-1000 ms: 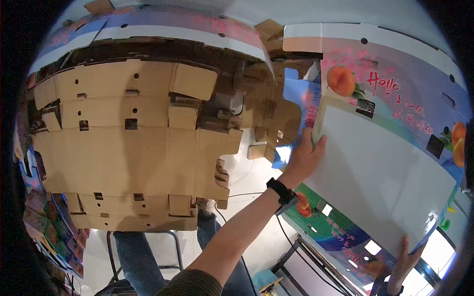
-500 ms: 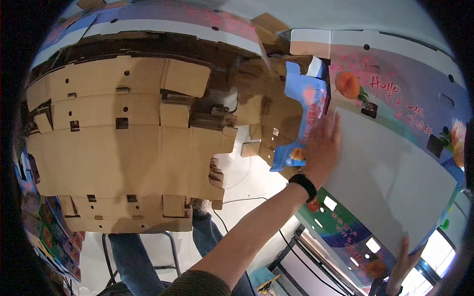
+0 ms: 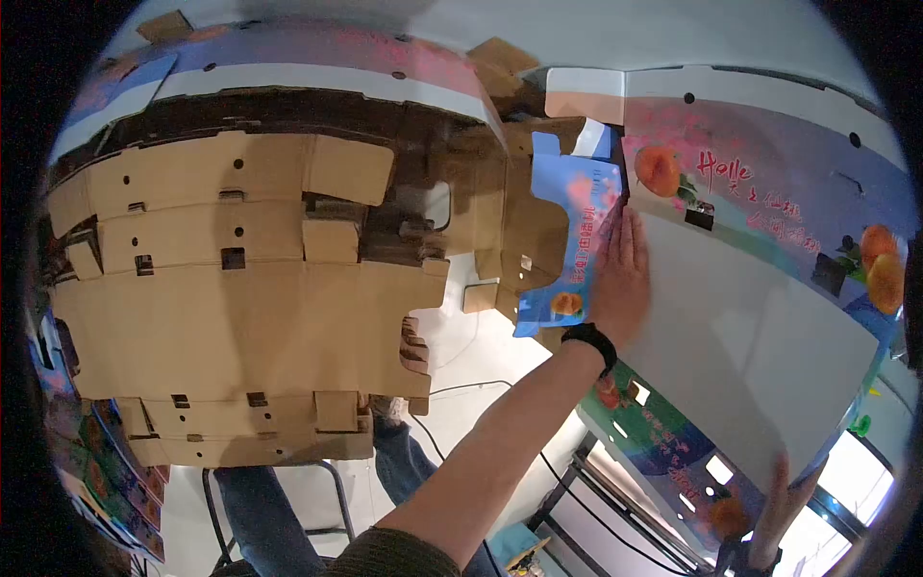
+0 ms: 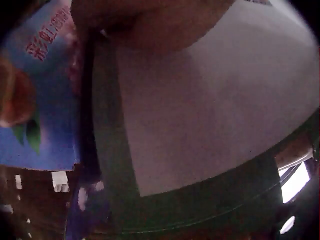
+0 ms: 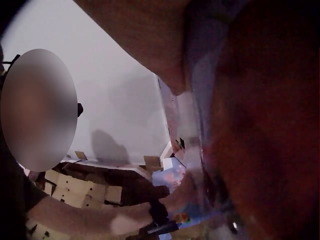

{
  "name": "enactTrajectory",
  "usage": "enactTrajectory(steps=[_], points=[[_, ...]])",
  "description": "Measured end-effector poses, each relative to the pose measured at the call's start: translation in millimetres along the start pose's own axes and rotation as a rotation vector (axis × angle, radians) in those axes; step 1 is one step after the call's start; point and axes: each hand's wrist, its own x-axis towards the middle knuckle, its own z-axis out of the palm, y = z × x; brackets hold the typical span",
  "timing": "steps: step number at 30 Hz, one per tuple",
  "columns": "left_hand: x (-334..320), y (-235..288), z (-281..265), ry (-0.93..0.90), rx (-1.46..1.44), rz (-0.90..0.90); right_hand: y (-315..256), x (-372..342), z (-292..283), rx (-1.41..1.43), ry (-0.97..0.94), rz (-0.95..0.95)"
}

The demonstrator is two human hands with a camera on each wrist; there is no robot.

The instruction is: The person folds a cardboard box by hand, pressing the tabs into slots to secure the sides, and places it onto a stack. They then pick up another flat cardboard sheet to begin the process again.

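A printed cardboard carton blank [image 3: 711, 154] stands at the right, with peaches and red lettering around a large white rectangle [image 3: 750, 308]. My left hand [image 3: 620, 284] lies with straight fingers along the left edge of that white area, beside a blue side flap [image 3: 567, 231]. In the left wrist view, the flap [image 4: 40, 115] shows red lettering and a peach. Down at the blank's lower right edge, my right hand [image 3: 784, 500] grips the board, thumb on the near face and fingers around the edge. The right wrist view shows this hand [image 5: 265, 125] close up and dark.
A large brown flattened carton [image 3: 231, 327] with slots and folded tabs fills the left side. Behind it runs another printed carton [image 3: 317, 58]. More printed cartons [image 3: 115, 471] stack at lower left. A black cable [image 3: 471, 387] crosses the pale floor by a chair frame [image 3: 336, 490].
My left hand has gone from grasping the left edge to lying along it with fingers extended upward. More of the blue flap shows. The right hand keeps its hold at the lower right.
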Motion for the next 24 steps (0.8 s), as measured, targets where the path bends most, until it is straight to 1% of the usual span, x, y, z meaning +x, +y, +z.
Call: enactTrajectory(steps=[4,6,9,12,15,18,21,24], points=[[-2.6,-0.9,-5.3,0.012,0.09,0.001,-12.0,1.4,0.2,0.02,-0.055,0.004],[-9.7,0.6,-12.7,0.001,0.157,-0.014,-4.7,3.6,0.2,-0.009,-0.031,0.008],[-24.9,-5.0,-26.8,-0.025,0.248,0.028,-1.0,5.4,2.1,-0.047,-0.021,-0.018],[-39.5,-3.3,-40.0,-0.066,0.31,-0.017,5.5,4.5,3.9,-0.035,-0.007,-0.041],[-47.1,8.4,-54.3,-0.146,0.132,-0.207,3.7,5.4,5.0,-0.008,0.008,-0.042],[-37.8,1.1,-35.2,-0.166,-0.014,-0.139,-9.4,1.3,6.1,-0.004,0.013,-0.022],[-36.5,5.1,-34.7,-0.211,0.181,-0.104,-9.0,0.7,3.8,0.015,0.01,-0.015],[-37.6,-2.6,-46.3,-0.236,0.175,-0.083,-6.2,-0.1,7.6,0.034,0.016,-0.022]])
